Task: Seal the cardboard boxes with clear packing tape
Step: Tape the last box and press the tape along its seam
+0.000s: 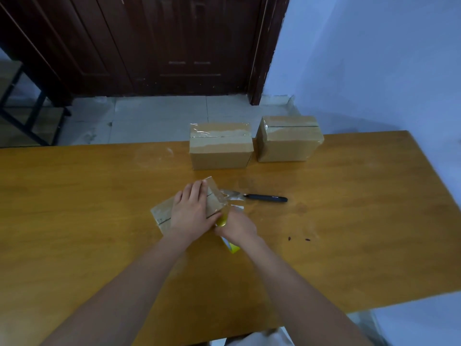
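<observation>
A small cardboard box [162,213] lies on the wooden table [99,196] in front of me, its top seam showing as a dark line. My left hand [190,213] presses flat on the box top with straight fingers. My right hand [237,227] grips a yellow-cored roll of clear packing tape [232,247] just right of the box. A strip of clear tape [220,196] runs from the roll over the box's right end.
Two taped cardboard boxes [220,149] [289,138] stand at the table's far edge. A black-handled knife [259,196] lies just right of the small box. Behind the table are a tiled floor, a dark wooden door and a blue wall.
</observation>
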`<state>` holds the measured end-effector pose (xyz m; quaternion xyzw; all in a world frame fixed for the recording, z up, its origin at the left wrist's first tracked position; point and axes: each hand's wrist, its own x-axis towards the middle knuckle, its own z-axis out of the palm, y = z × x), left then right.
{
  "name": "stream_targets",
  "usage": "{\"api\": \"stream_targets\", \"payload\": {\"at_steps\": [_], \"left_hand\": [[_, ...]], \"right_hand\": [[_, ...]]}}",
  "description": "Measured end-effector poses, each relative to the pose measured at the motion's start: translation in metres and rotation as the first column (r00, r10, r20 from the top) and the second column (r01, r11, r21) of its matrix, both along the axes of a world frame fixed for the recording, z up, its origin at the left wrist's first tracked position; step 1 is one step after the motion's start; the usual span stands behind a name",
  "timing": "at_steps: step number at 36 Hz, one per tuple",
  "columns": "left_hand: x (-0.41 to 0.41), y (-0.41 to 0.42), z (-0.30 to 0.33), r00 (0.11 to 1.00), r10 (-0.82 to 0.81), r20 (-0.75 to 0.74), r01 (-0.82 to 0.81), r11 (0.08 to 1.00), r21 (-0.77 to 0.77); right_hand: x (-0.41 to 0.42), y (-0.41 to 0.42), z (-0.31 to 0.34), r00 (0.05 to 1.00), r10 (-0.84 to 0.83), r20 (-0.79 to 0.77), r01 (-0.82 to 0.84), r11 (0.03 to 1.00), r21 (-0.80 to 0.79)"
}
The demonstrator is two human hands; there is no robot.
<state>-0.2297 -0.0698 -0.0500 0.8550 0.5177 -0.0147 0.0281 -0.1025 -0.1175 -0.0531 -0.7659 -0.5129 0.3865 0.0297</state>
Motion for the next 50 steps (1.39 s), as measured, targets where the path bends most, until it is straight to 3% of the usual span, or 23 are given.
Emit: {"api": "stream_targets", "payload": {"at_steps": [4, 16, 18, 20, 24, 27, 31, 36, 40, 43, 50], "left_hand": [[0.001, 0.0, 0.001, 1.0, 0.001, -0.009, -0.001, 1.0, 0.009], [0.004, 0.0, -0.003, 1.0, -0.017, 0.026, 0.017, 0.999, 0.027], [0.004, -0.001, -0.003, 1.0, -0.009, 0.019, 0.008, 1.0, 0.023], [0.003, -0.001, 0.001, 1.0, 0.013, 0.01, -0.013, 1.0, -0.012], [0.005, -0.003, 0.008, 0.999, 0.021, -0.048, -0.027, 0.99, -0.138], [0.006, -0.006, 0.008, 0.996, 0.025, -0.089, -0.039, 0.985, -0.165], [0.008, -0.007, 0.009, 0.996, 0.036, -0.086, -0.052, 0.979, -0.198], [0.008, -0.007, 0.01, 0.996, 0.034, -0.078, -0.05, 0.976, -0.211], [0.008, -0.006, 0.011, 0.996, 0.027, -0.087, -0.046, 0.975, -0.216], [0.007, -0.006, 0.011, 0.997, 0.019, -0.081, -0.037, 0.976, -0.217], [0.007, -0.006, 0.009, 0.998, 0.022, -0.064, -0.036, 0.975, -0.219]], "right_hand": [[0.002, -0.002, -0.007, 0.989, -0.073, -0.125, 0.079, 0.996, 0.039], [0.055, -0.009, -0.006, 0.909, -0.022, -0.416, 0.057, 0.996, 0.073], [0.07, -0.007, -0.009, 0.944, -0.064, -0.323, 0.109, 0.986, 0.123], [0.087, 0.0, -0.019, 0.992, -0.095, -0.082, 0.108, 0.979, 0.173], [0.11, 0.014, -0.036, 0.939, -0.103, 0.329, 0.068, 0.991, 0.118], [0.115, 0.022, -0.044, 0.891, -0.04, 0.452, 0.021, 0.999, 0.048], [0.119, 0.027, -0.051, 0.842, 0.028, 0.538, -0.08, 0.994, 0.073], [0.125, 0.022, -0.046, 0.885, 0.092, 0.457, -0.138, 0.988, 0.068], [0.127, 0.008, -0.024, 0.981, 0.053, 0.188, -0.079, 0.988, 0.132], [0.123, -0.009, -0.008, 0.995, 0.084, 0.046, -0.092, 0.964, 0.249], [0.105, -0.034, 0.022, 0.934, 0.298, 0.197, -0.353, 0.855, 0.381]]}}
